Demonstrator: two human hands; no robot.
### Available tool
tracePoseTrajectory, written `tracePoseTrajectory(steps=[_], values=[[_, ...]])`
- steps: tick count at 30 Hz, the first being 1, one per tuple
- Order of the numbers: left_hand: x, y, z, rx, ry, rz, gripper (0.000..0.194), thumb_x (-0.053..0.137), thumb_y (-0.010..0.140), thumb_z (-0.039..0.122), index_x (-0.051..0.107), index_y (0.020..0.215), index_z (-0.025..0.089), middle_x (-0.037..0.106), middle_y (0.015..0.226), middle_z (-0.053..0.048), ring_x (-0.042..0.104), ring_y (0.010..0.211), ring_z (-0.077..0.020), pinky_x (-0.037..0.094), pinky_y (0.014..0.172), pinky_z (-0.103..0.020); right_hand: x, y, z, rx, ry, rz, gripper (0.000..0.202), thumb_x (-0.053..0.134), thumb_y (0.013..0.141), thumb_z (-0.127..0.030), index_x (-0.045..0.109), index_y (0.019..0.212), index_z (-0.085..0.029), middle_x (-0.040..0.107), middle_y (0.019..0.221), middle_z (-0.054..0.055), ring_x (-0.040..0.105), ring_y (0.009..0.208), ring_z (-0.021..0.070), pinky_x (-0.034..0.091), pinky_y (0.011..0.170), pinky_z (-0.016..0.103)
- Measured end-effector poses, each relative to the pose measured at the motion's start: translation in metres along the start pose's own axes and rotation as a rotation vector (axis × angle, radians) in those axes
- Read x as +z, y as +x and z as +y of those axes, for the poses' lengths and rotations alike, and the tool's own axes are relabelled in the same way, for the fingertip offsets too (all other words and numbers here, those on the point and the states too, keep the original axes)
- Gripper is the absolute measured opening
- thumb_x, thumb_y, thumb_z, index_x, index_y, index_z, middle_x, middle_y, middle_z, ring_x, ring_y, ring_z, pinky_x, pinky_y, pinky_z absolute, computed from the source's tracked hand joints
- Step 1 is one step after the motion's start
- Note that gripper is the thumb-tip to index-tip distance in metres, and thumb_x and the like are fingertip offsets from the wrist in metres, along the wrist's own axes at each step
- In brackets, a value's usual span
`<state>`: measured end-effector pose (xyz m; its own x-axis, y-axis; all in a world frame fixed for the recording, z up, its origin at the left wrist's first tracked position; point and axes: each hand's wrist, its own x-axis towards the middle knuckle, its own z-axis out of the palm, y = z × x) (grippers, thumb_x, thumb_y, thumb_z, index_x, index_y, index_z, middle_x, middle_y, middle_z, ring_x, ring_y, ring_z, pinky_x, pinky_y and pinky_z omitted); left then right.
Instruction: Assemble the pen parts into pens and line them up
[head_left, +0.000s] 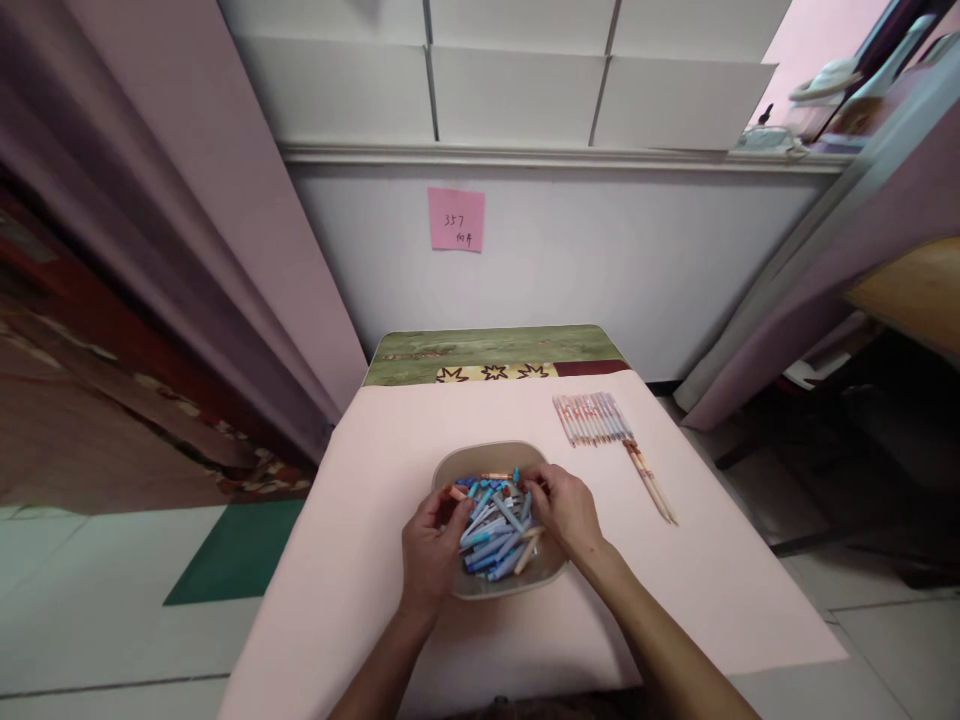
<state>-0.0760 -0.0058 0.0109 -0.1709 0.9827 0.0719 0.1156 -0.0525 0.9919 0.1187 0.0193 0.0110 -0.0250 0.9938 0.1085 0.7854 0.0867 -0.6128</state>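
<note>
A grey-beige plastic tub (495, 597) stands on the pink cloth, filled with a jumble of blue, lilac, grey and cream pens (499, 530). Over its left rim, my left hand (435, 550) is closed in a pinch on a small orange-tipped pen (456, 492), most of which is hidden by the fingers. My right hand (568, 510) reaches over the opposite rim, its thumb and fingertips pressed together above the pens. A bit of reddish brown shows at those fingertips, too small to name.
Right of the tub, several pens (592, 418) lie side by side in a neat row. A few brown-and-cream pens (651, 482) lie below that row. Pink cloth (375, 450) covers the table. Behind it is a white wall with a pink note (456, 220).
</note>
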Motion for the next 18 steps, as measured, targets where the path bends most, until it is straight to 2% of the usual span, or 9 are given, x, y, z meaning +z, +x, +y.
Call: tracePoseTrajectory(steps=[6,13,16,18], values=[[-0.002,0.000,0.006,-0.038,-0.027,-0.012,0.021,0.061,0.079,0.040,0.060,0.083,0.019,0.063,0.075,0.000,0.057,0.064,-0.0141,0.047,0.061,-0.024,0.005,0.002,-0.017,-0.094,-0.135,-0.123,0.017,0.050,0.090,-0.025,0.068,0.090,-0.027,0.069,0.091,0.001,0.063,0.081,0.0157,0.039,0.068,0.023],[-0.002,-0.001,0.009,-0.020,-0.048,-0.016,0.020,0.055,0.084,0.037,0.056,0.095,0.020,0.068,0.089,-0.003,0.059,0.063,-0.0133,0.049,0.065,-0.027,0.009,0.005,-0.003,-0.046,-0.079,-0.051,0.024,0.044,0.091,-0.019,0.068,0.095,-0.022,0.069,0.090,0.004,0.063,0.084,0.0165,0.041,0.075,0.023],[-0.002,0.001,0.010,-0.057,-0.118,0.032,0.026,0.058,0.082,0.035,0.052,0.102,0.020,0.069,0.084,-0.001,0.060,0.062,-0.0130,0.050,0.063,-0.027,0.008,0.006,0.000,-0.057,-0.002,-0.026,0.025,0.044,0.089,-0.017,0.068,0.094,-0.022,0.070,0.091,0.004,0.063,0.084,0.0161,0.042,0.077,0.023],[-0.004,0.001,0.013,-0.107,-0.168,0.072,0.026,0.063,0.079,0.036,0.053,0.096,0.019,0.068,0.076,0.001,0.060,0.060,-0.0129,0.049,0.062,-0.027,0.007,0.007,-0.001,-0.059,0.043,-0.029,0.025,0.045,0.088,-0.017,0.069,0.092,-0.022,0.071,0.090,0.004,0.064,0.083,0.0160,0.043,0.076,0.023]])
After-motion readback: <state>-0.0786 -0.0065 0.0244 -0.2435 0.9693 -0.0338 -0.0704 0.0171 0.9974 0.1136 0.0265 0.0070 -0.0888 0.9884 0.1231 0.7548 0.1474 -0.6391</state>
